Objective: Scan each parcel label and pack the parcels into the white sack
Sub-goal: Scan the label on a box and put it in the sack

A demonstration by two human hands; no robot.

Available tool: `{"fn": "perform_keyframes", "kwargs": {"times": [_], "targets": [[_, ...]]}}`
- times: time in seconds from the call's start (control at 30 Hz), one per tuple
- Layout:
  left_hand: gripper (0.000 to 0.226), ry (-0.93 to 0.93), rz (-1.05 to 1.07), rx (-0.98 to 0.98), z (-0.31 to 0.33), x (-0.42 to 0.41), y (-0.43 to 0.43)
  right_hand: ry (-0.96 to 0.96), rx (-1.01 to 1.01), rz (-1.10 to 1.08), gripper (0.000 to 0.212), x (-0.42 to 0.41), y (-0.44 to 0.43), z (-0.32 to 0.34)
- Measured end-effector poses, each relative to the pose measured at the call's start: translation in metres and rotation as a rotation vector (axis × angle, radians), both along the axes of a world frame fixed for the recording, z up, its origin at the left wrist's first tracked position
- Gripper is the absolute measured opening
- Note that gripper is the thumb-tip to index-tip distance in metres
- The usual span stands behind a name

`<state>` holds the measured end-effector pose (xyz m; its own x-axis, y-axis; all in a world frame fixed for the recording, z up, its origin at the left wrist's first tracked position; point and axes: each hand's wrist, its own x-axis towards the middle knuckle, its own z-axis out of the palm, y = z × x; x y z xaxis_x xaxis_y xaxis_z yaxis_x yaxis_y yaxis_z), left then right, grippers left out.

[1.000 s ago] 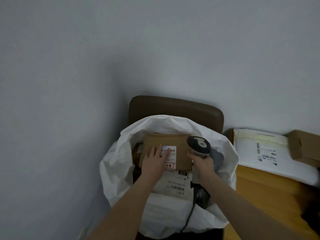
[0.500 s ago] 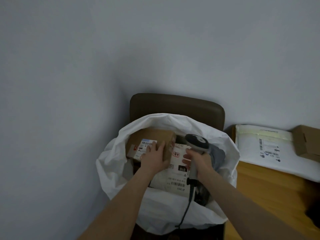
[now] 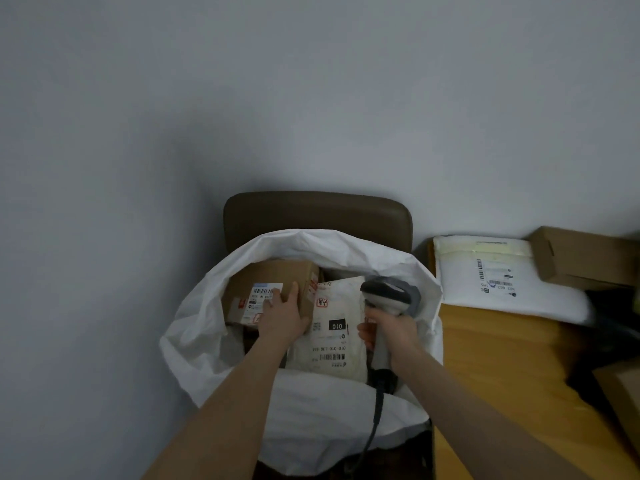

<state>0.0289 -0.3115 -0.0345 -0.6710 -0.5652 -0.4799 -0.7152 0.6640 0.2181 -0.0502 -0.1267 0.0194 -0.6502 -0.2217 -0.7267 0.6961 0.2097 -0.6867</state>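
Right hand [image 3: 391, 336]: is wrapping fingers and thumb round the pale handle of the scanner [image 3: 389, 294], holding it over the right side of the sack mouth.
Scanner cable [image 3: 375, 420]: is hanging dark from the handle base, trailing down across the sack's front fold.
Left hand [image 3: 282, 320]: is lying flat on the brown box [image 3: 277, 275], fingers straight, thumb spread along the box's right part; nothing is being clasped.
Box label [image 3: 263, 296]: is facing up; fingertips are touching its right edge.
Brown box: is sitting inside the white sack [image 3: 329, 410], against its left wall, tilted.
White mailer [image 3: 334, 337]: is lying in the sack just right of the box, between the two hands, printed side up with "010" legible.
White sack: is standing open, rim folded outward, in front of a brown chair back [image 3: 317, 213].
Wooden table [image 3: 485, 358]: is standing directly right of the sack, its edge touching the plastic.
Padded envelope [image 3: 498, 282]: is lying on the table's far end, barcode label up.
Flat carton [image 3: 585, 258]: is resting just beside the envelope, at the wall.
Wall [image 3: 311, 98]: plain, pale grey, dimly lit, is filling the upper view.
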Motion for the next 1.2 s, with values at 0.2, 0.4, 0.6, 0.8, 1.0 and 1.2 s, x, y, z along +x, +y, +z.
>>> {"fn": "perform_keyframes", "kwargs": {"times": [0.2, 0.4, 0.6, 0.8, 1.0, 1.2], "targets": [[0.069, 0.153, -0.038, -0.094, 0.031, 0.000, 0.038, -0.041, -0.092, -0.057, 0.016, 0.021, 0.035, 0.024], [0.063, 0.206, -0.219, -0.255, 0.075, -0.010, 0.121, -0.073, -0.137, -0.063, 0.022, 0.041, 0.116, 0.046], [0.055, 0.220, -0.342, -0.275, 0.104, -0.001, 0.255, 0.010, -0.096, -0.107, 0.016, 0.069, 0.243, 0.067], [0.053, 0.244, -0.520, -0.206, 0.125, -0.009, 0.398, 0.126, -0.001, -0.253, 0.015, 0.080, 0.385, 0.088], [0.050, 0.268, -0.655, -0.169, 0.140, -0.033, 0.516, 0.196, 0.044, -0.403, 0.017, 0.075, 0.494, 0.102], [0.052, 0.267, -0.752, -0.140, 0.128, -0.078, 0.583, 0.189, 0.056, -0.502, 0.018, 0.044, 0.562, 0.103]]}}
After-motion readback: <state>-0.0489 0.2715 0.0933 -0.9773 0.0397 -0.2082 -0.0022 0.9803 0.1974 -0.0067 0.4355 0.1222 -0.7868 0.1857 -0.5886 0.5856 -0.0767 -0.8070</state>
